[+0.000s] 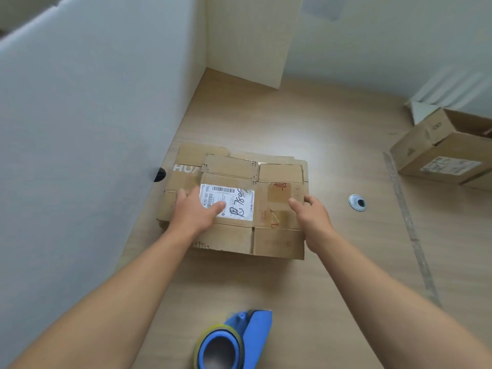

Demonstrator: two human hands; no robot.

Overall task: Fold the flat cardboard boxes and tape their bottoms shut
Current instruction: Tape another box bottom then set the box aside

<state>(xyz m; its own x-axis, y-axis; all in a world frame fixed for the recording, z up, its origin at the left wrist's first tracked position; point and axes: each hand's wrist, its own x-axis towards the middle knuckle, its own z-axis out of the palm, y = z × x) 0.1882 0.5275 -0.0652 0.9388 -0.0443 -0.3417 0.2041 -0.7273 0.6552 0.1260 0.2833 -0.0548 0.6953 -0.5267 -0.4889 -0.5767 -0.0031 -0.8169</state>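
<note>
Bright, soft light; edges perhaps warped.

flat cardboard stack [277, 242]: 1 | folded box [436, 153]: 1 | tape dispenser [234, 342]: 1 | hands: 2 (left hand [195, 213], right hand [312, 217])
</note>
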